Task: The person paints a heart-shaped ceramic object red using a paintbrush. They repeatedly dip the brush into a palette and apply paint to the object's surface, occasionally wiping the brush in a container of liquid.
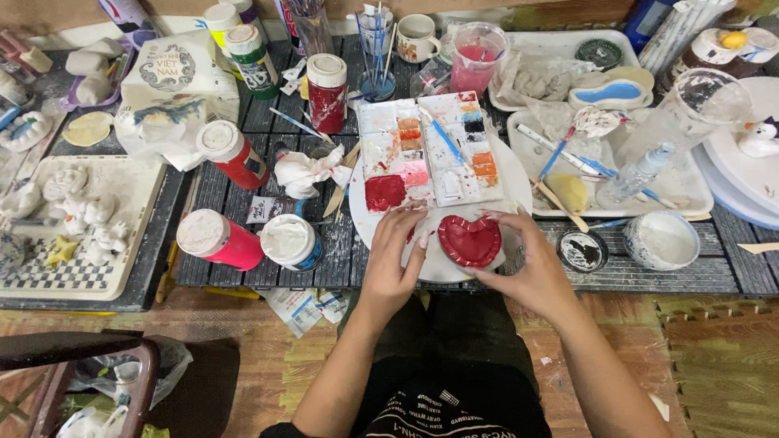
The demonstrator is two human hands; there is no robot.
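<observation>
A red-painted heart-shaped clay dish (470, 241) lies on a round white plate (361, 212) at the table's front edge. My right hand (527, 268) cups the dish from the right, fingers curled around its rim. Just left of it, my left hand (395, 259) rests on the plate, its fingertips by the dish's left side. Behind the dish sits a white paint palette (430, 150) with red, orange, pink and black wells, and a blue-handled brush (445, 139) lies across it.
Red paint bottles (219, 238) and an open white jar (290, 241) stand to the left. A tray of unpainted white figurines (77, 219) is at far left. To the right are a small white bowl (663, 240), a black-smeared lid (583, 250) and a tray with brushes (649, 191).
</observation>
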